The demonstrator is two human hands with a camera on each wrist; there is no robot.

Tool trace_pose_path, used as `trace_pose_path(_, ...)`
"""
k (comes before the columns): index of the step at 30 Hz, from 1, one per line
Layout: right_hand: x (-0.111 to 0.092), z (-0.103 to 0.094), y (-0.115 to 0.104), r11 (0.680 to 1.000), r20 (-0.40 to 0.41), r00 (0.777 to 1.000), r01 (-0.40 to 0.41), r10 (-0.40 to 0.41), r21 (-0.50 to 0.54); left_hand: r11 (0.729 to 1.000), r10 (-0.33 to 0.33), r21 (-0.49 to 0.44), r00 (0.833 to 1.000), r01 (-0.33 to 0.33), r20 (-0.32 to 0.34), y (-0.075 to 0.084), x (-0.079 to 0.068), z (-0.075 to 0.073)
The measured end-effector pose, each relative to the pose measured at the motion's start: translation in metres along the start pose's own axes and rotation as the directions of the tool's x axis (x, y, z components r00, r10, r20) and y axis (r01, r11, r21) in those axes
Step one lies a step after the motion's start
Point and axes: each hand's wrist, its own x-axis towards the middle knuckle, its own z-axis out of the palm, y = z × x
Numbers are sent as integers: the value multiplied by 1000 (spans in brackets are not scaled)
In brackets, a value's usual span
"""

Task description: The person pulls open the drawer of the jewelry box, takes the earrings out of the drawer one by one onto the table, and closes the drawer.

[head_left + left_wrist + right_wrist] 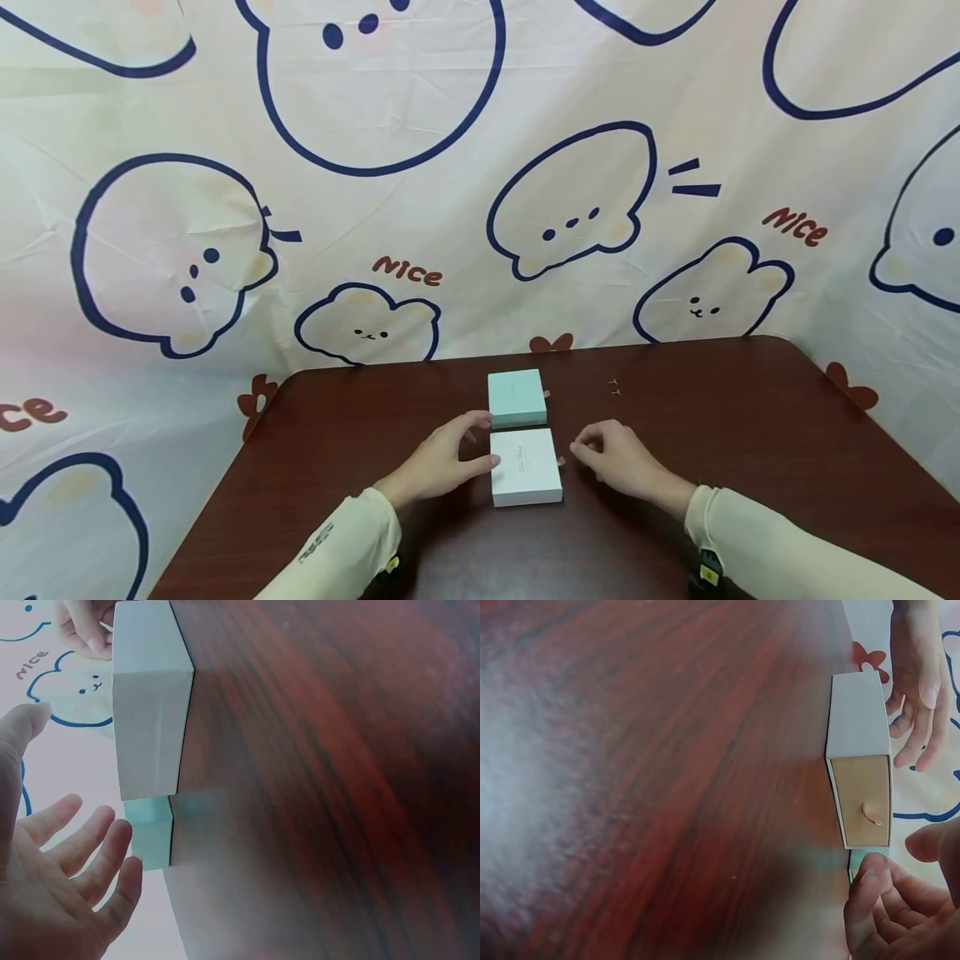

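A white drawer box (527, 468) with small printed lettering lies flat on the table, its beige drawer front (861, 801) and ribbon pull (870, 816) facing right. Just behind it lies a mint-green box (517, 398), with a small tab at its right side. My left hand (442, 461) is spread at the left of both boxes, thumb tip at the white box's edge and fingertips by the mint-green one. To the right of the white box, my right hand (622, 460) hovers with loosely bent fingers, apart from the ribbon pull, nothing visible in it.
Two tiny thin pieces (614, 386) lie on the table to the right of the mint-green box. The dark wood table (750, 433) ends at the back against a hanging cloth (465, 217) printed with cartoon bears. Both forearms wear light sleeves.
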Motion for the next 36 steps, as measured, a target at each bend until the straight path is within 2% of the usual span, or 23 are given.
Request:
trace_pose_path(20, -4, 8, 8, 998, 55, 997, 47, -50, 46, 999, 15, -36, 999, -13, 50, -2, -2, 6)
trace_pose_path(36, 1, 13, 13, 993, 100, 993, 45, -56, 110, 1000, -8, -27, 986, 13, 166, -4, 5, 14)
